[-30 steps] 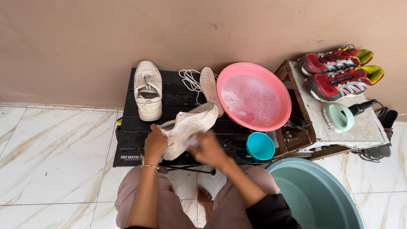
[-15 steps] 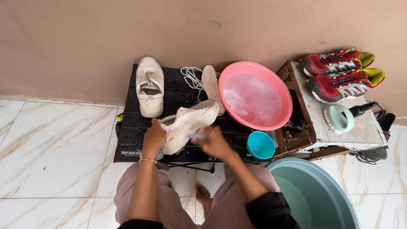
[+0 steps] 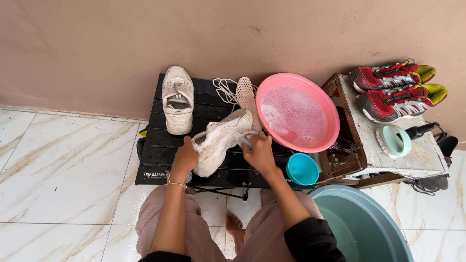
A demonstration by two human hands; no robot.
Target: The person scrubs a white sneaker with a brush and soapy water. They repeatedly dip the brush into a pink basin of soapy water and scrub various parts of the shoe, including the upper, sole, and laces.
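Left hand (image 3: 184, 157) clamps the wet white sneaker (image 3: 221, 140) on the black tabletop (image 3: 160, 155) while the right hand (image 3: 259, 153), fingers wrapped round a brush, has slid up toward the toe beside the pink basin (image 3: 330, 104).

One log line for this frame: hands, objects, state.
left hand: grips white shoe | right hand: holds brush on shoe | pink basin: soapy water

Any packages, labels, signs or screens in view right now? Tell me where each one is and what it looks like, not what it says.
Printed label: on the front edge of the black slatted table, near its left corner, just left of the left hand; a short strip of small white lettering on black.
No packages, signs or screens show.
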